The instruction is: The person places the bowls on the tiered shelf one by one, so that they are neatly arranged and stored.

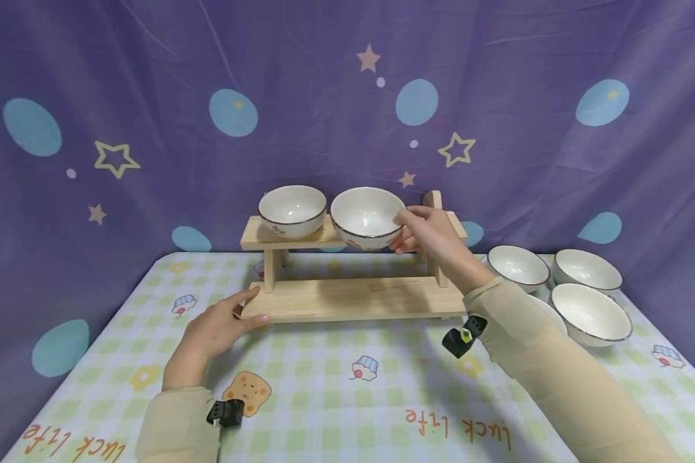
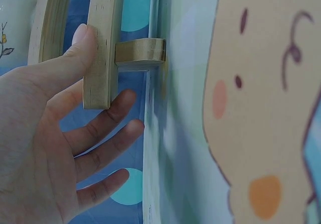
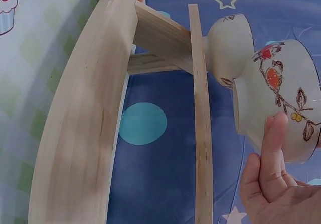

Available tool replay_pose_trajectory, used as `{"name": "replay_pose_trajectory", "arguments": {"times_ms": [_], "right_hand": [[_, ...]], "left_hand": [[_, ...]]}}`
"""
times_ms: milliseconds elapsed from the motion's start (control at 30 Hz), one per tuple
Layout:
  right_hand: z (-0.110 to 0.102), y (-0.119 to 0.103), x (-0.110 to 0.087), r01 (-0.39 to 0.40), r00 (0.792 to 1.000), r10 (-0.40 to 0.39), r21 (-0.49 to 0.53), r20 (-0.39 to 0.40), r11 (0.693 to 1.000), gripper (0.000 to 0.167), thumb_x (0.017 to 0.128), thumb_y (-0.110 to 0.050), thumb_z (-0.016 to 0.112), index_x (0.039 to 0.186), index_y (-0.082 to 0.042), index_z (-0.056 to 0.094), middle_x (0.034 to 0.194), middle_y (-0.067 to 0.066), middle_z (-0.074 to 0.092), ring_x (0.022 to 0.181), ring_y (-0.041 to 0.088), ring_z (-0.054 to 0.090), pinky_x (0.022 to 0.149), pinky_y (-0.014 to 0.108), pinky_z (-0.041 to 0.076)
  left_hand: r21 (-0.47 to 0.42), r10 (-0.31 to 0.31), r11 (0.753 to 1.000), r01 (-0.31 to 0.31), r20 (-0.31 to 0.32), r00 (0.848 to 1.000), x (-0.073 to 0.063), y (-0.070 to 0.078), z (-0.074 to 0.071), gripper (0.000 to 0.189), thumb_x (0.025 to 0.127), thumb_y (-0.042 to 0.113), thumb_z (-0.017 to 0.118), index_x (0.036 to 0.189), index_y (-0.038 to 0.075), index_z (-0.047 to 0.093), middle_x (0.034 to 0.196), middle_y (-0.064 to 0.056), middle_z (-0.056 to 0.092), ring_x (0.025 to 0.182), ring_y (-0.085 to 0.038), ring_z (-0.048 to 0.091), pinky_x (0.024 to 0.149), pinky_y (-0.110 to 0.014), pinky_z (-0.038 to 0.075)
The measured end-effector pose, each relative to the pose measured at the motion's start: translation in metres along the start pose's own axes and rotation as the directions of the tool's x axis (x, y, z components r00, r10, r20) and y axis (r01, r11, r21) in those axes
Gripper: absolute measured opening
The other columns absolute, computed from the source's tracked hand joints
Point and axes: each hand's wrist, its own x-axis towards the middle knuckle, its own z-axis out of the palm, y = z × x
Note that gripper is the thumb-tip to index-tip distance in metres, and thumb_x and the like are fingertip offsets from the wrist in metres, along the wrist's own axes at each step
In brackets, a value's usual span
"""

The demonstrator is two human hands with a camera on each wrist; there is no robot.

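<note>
A two-tier wooden rack (image 1: pixel 353 299) stands on the table. My left hand (image 1: pixel 217 325) holds the left end of its lower board, thumb on one face and the other fingers spread beyond the edge, as the left wrist view shows. With my right hand (image 1: pixel 431 235) I grip a white bowl (image 1: pixel 368 215) by its right side, thumb at the brown rim. In the right wrist view, this bowl (image 3: pixel 286 93) has a painted bird and branch, and a gap shows between its foot and the upper board (image 3: pixel 201 113). Another white bowl (image 1: pixel 292 209) sits on the upper board's left part.
Several more white bowls stand to the right, partly behind my right sleeve; one bowl (image 1: pixel 592 314) is nearest the front there. A checked cloth (image 1: pixel 324 399) covers the table. Behind the rack hangs a purple curtain (image 1: pixel 324 77) with stars and blue ovals.
</note>
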Motion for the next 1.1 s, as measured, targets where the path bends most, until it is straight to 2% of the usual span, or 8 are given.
{"name": "replay_pose_trajectory", "arguments": {"times_ms": [233,367,567,767,900,1033,1100], "right_hand": [[0.001,-0.002,0.005,-0.008,1.0,0.007,-0.003,-0.016,1.0,0.047,0.094,-0.019,0.052,0.133,0.007,0.052,0.069,0.007,0.066,0.058,0.014,0.065,0.064,0.028,0.058],[0.001,-0.002,0.01,-0.009,0.999,0.009,-0.017,-0.036,1.0,0.046,0.093,-0.019,0.052,0.131,0.007,0.054,0.067,0.006,0.066,0.055,0.012,0.065,0.062,0.026,0.057],[0.0,-0.003,0.016,-0.054,0.997,0.051,-0.036,-0.064,0.998,0.048,0.093,-0.022,0.053,0.133,0.005,0.056,0.064,0.002,0.066,0.053,0.01,0.064,0.063,0.025,0.057],[-0.002,-0.003,0.019,-0.102,0.994,0.102,0.001,-0.046,0.995,0.052,0.094,-0.024,0.053,0.138,0.004,0.051,0.066,0.002,0.068,0.053,0.008,0.064,0.066,0.026,0.058],[-0.002,-0.002,0.021,-0.134,0.991,0.135,0.034,-0.021,0.99,0.056,0.095,-0.023,0.053,0.143,0.005,0.046,0.064,0.001,0.068,0.051,0.008,0.064,0.061,0.022,0.056],[-0.001,0.0,0.023,-0.162,0.987,0.163,0.062,-0.01,0.985,0.053,0.095,-0.023,0.053,0.14,0.005,0.048,0.061,0.0,0.067,0.05,0.008,0.063,0.06,0.022,0.055],[0.0,0.001,0.024,-0.166,0.986,0.167,0.054,-0.007,0.985,0.051,0.096,-0.024,0.053,0.138,0.005,0.05,0.062,-0.001,0.068,0.051,0.007,0.064,0.064,0.023,0.056]], "left_hand": [[-0.001,-0.002,1.0,0.002,-0.004,1.0,0.0,0.0,0.001,0.084,0.089,0.064,0.061,0.153,0.015,0.039,0.123,-0.022,0.06,0.095,-0.032,0.06,0.076,-0.05,0.046],[0.002,-0.007,1.0,0.007,-0.004,1.0,0.0,-0.001,0.001,0.084,0.089,0.064,0.061,0.154,0.016,0.039,0.123,-0.022,0.06,0.096,-0.032,0.061,0.075,-0.051,0.046],[0.0,-0.02,1.0,0.02,-0.004,1.0,-0.001,0.0,0.002,0.083,0.089,0.063,0.062,0.154,0.017,0.039,0.126,-0.023,0.058,0.102,-0.036,0.06,0.08,-0.054,0.046],[0.003,-0.015,1.0,0.015,-0.002,1.0,-0.002,0.0,0.001,0.084,0.089,0.064,0.061,0.154,0.018,0.038,0.128,-0.025,0.057,0.104,-0.037,0.06,0.08,-0.054,0.046],[-0.002,-0.017,1.0,0.017,0.001,1.0,-0.002,0.0,0.002,0.084,0.089,0.064,0.061,0.154,0.018,0.038,0.128,-0.024,0.057,0.104,-0.037,0.06,0.079,-0.054,0.046],[-0.009,-0.02,1.0,0.02,-0.006,1.0,-0.002,0.0,0.002,0.082,0.089,0.063,0.062,0.154,0.017,0.039,0.126,-0.022,0.059,0.1,-0.033,0.06,0.079,-0.052,0.046],[-0.011,-0.021,1.0,0.021,-0.007,1.0,-0.002,0.0,0.002,0.082,0.089,0.063,0.062,0.154,0.017,0.039,0.125,-0.022,0.059,0.099,-0.033,0.06,0.079,-0.052,0.046]]}}
